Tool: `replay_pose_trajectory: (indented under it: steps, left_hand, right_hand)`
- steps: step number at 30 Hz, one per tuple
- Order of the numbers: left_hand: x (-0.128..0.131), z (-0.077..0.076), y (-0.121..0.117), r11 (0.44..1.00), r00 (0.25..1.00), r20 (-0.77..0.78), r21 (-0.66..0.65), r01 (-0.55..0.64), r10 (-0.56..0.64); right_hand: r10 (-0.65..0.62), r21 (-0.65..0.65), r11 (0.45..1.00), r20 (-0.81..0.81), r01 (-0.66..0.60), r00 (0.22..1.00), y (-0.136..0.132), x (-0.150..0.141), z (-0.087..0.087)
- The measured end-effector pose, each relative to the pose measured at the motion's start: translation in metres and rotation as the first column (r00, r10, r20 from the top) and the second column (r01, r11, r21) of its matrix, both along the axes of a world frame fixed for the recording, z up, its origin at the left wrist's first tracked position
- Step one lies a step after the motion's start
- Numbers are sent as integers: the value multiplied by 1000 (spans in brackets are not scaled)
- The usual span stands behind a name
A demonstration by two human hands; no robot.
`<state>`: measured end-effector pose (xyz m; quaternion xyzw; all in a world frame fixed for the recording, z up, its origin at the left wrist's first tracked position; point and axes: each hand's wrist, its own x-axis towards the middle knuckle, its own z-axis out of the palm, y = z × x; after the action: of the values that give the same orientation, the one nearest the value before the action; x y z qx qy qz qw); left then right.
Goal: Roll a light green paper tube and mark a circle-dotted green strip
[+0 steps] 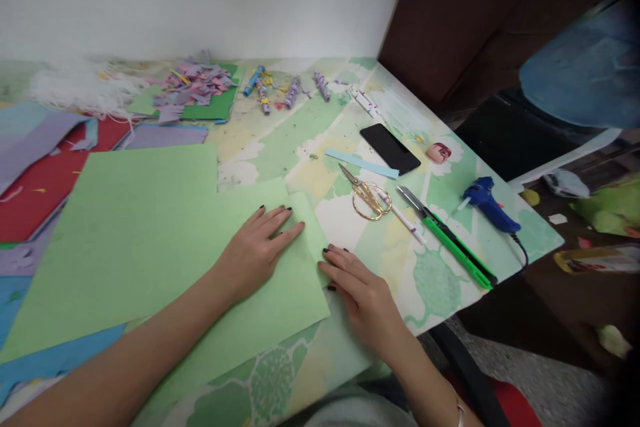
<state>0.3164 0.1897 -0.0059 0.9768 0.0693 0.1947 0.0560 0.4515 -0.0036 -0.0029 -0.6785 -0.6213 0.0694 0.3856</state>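
Note:
My left hand (263, 247) lies flat, fingers stretched, on a light green paper sheet (295, 303) near the front of the table. A narrower piece of the same green paper (309, 217) shows along that sheet's right side. At its edge is my right hand (363, 287), fingers bent and close together, gripping the paper between fingertips and thumb. A larger light green sheet (135, 227) spreads out to the left, beside my left forearm. Gold-handled scissors (367, 195) and a green utility knife (453, 240) lie to the right of my hands.
Behind the scissors are a black phone (390, 148) and a light blue paper strip (363, 164). A blue glue gun (493, 203) rests near the right edge. Paper scraps (197, 87), white strings (87, 90) and rolled purple paper pieces (293, 92) lie along the back.

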Motion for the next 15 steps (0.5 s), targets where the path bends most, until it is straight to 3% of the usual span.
replay_pose_trajectory:
  steps: [15]
  left_hand:
    - [-2, -2, 2, 998, 999, 26, -51, 24, -23]
  right_hand:
    - [16, 1, 1000, 5, -16, 1000, 1, 1, -1]
